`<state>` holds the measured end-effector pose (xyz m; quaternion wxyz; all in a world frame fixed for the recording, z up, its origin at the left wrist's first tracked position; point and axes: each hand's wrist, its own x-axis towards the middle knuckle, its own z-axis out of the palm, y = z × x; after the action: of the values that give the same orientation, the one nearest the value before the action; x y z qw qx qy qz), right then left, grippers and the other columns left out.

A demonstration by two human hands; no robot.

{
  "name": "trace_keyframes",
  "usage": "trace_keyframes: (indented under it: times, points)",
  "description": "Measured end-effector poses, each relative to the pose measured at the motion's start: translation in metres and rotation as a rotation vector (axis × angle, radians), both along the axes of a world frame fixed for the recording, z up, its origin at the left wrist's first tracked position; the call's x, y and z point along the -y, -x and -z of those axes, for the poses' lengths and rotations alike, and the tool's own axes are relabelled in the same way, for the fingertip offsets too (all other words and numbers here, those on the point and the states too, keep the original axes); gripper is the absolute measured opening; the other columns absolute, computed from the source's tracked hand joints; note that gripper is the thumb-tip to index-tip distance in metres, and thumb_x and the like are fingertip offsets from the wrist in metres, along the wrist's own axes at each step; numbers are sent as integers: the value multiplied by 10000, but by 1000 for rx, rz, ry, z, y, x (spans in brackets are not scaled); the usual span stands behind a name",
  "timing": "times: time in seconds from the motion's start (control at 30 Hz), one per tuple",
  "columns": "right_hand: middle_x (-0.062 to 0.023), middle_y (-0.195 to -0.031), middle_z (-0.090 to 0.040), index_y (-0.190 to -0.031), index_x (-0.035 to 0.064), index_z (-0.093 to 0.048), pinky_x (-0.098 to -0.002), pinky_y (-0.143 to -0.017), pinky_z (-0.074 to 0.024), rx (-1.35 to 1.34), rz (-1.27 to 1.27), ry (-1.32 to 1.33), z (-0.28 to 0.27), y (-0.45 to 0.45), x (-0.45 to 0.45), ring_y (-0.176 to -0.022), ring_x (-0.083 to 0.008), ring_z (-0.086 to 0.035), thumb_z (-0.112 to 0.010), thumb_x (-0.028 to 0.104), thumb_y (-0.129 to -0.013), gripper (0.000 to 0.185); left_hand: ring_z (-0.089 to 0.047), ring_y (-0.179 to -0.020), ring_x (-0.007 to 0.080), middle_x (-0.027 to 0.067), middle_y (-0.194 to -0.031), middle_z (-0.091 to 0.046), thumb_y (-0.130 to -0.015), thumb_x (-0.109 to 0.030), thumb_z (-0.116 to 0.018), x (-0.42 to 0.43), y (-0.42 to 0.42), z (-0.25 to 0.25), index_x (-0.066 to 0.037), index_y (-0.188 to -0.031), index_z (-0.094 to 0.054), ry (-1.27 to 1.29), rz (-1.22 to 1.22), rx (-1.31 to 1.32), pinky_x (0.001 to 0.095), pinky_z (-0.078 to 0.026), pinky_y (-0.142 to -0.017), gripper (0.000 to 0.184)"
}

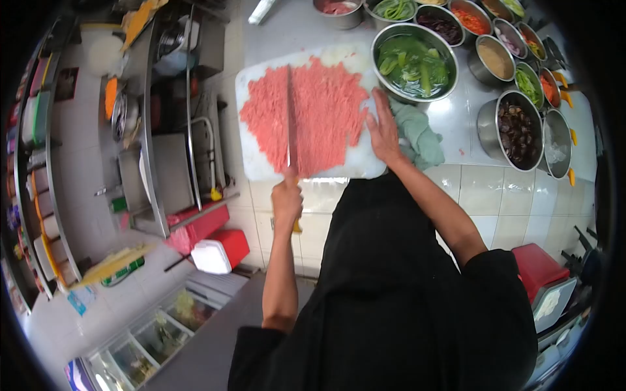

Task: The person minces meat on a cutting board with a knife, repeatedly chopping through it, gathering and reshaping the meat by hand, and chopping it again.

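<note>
My left hand [287,201] is closed round the yellowish handle of a long knife [289,120]. Its blade points away from me and lies upright in a spread layer of pink minced meat [332,107]. The meat covers most of a white cutting board [362,164]. At the board's right edge rests my right hand [386,133], its fingers stretched forward and the thumb apart. Just right of that hand a pale green cloth [420,135] lies crumpled. Beyond it stands a metal bowl [417,99] of leafy greens in liquid.
Several metal pots of cut ingredients crowd the back right, including a pot of dark pieces [492,140]. A bowl of meat [340,21] stands behind the board. Left are a steel shelf unit [156,176] and a red-and-white box [225,253]; lower left, a compartmented container [147,345].
</note>
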<state>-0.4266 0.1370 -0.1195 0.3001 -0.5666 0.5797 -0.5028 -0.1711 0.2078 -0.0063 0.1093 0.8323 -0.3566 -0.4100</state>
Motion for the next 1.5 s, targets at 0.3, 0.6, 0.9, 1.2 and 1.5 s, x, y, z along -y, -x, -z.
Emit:
trace_keyframes:
  times: [0.3, 0.6, 0.9, 1.2, 1.5]
  points:
    - [-234, -1574, -303, -1525, -17, -281, -440, -1213, -185, 5, 2, -29, -3, 3, -1, -1488, -379, -234, -402, 459, -1040, 690, -416, -367, 121, 19, -515, -433, -988, -658, -405, -1, 0, -7, -22, -717, -521, 19, -85, -164, 296, -332, -331, 701]
    - [-244, -1571, -299, -1524, -20, -280, -450, -1212, -174, -37, -12, -23, -4, 5, 0, -1485, -395, -230, -393, 453, -1041, 685, -346, -341, 131, 8, -494, -375, -959, -736, -321, -19, -97, -12, -112, -760, -468, 115, -362, -635, 288, -316, -332, 672]
    - [-236, -1570, -303, -1519, -31, -287, -444, -1213, -173, -117, -14, -37, -7, 3, 0, -1486, -385, -230, -373, 473, -1041, 699, -318, -316, 130, -1, -475, -365, -932, -766, -349, -56, -160, 43, -138, -734, -477, -96, -448, -884, 282, -299, -318, 671]
    - [-235, -1566, -315, -1515, -33, -296, -440, -1212, -178, -170, -3, -49, -10, 2, -1, -1480, -388, -243, -414, 457, -1031, 699, -321, -318, 131, 5, -470, -365, -932, -769, -344, -35, -172, 55, -135, -725, -487, -157, -364, -961, 289, -301, -318, 682]
    - [-229, -1561, -330, -1520, -15, -298, -432, -1208, -193, -192, 15, -61, -14, 0, -1, -1476, -388, -257, -430, 474, -1022, 710, -305, -321, 122, 7, -486, -370, -925, -769, -376, 36, -139, 42, -112, -724, -474, -254, -135, -844, 280, -279, -316, 695]
